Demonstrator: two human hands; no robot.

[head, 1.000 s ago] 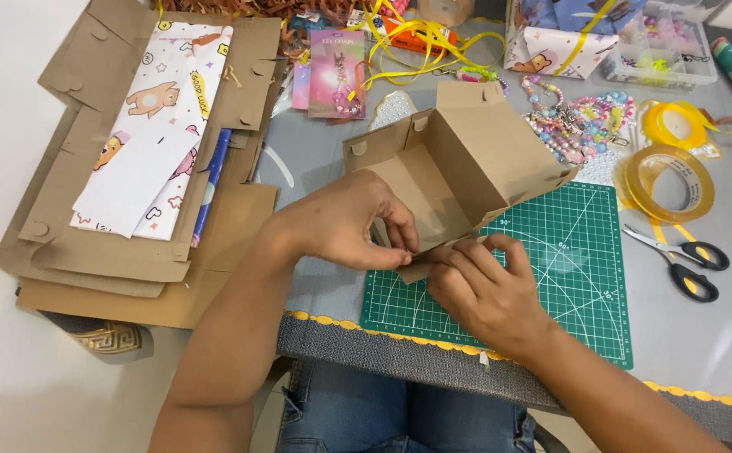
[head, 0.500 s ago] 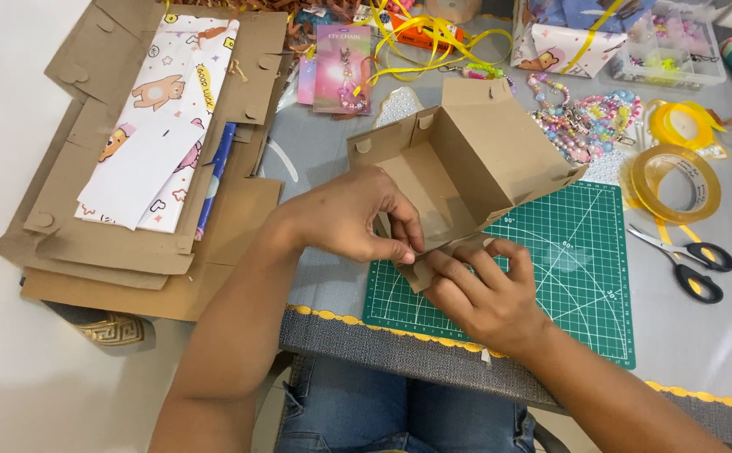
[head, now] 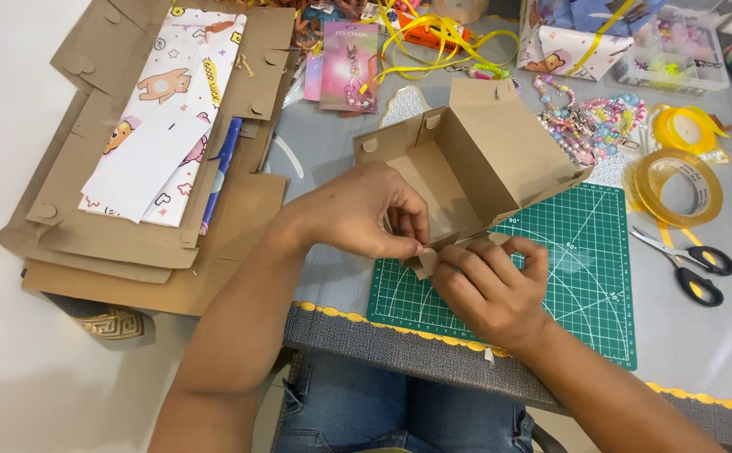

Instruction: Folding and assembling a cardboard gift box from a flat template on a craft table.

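A brown cardboard box, partly folded, stands open on the green cutting mat. My left hand pinches a small flap at the box's near corner. My right hand grips the same flap from below, and the fingertips of both hands meet there. The box's lid leans up toward the right.
Flat cardboard sheets with patterned wrapping paper lie at the left, over the table edge. Scissors, a clear tape roll, yellow ribbon, bead strings and a pink card lie behind and to the right.
Both hands stay at the box's near corner; the fingers have shifted slightly on the flap. The view has drifted a little.
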